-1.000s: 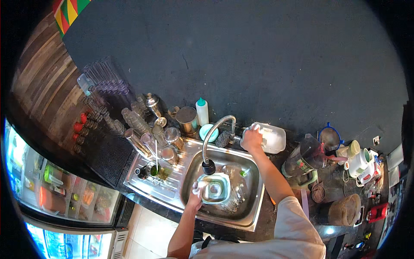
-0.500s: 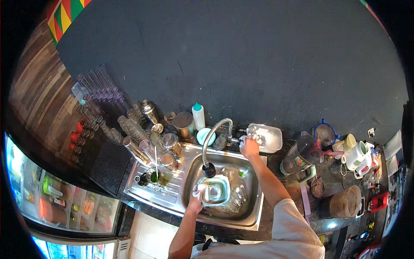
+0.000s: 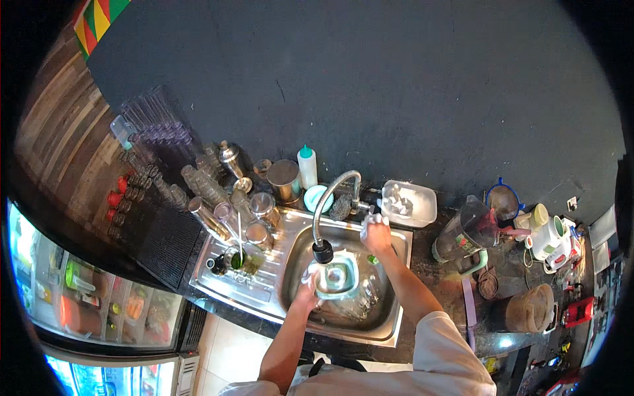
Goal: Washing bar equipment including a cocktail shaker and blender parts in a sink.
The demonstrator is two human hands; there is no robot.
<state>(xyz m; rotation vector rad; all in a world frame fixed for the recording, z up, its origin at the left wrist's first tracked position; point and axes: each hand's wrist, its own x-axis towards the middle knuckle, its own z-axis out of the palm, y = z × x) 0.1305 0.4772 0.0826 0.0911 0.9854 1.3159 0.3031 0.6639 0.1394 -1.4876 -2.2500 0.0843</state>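
Note:
My left hand (image 3: 309, 290), foamy at the fingers, grips the edge of a pale, clear square container (image 3: 339, 276) held over the steel sink (image 3: 289, 261). Right above it hangs the black spray head of the flexible steel faucet (image 3: 322, 251). My right hand (image 3: 376, 236) is raised over the sink's far right edge, close to the faucet base, its fingers curled and covered with white suds; what they hold, if anything, is hidden. Clear glassware (image 3: 360, 300) lies in the basin under the container. Behind the hand sits a white rectangular tub (image 3: 422, 204) with foam inside.
Glasses, steel shakers and a steel canister (image 3: 284, 179) crowd the left drainboard (image 3: 264, 287) and counter. A squeeze bottle (image 3: 307, 166) and dark scrubber (image 3: 340, 208) stand behind the faucet. To the right are a blender jug (image 3: 459, 232), blue-rimmed strainer (image 3: 503, 200) and brown-filled container (image 3: 528, 309).
My right hand has drawn back from the white tub's edge toward the sink, with suds on it. My left hand still holds the container beneath the faucet, and the whole view has shifted slightly.

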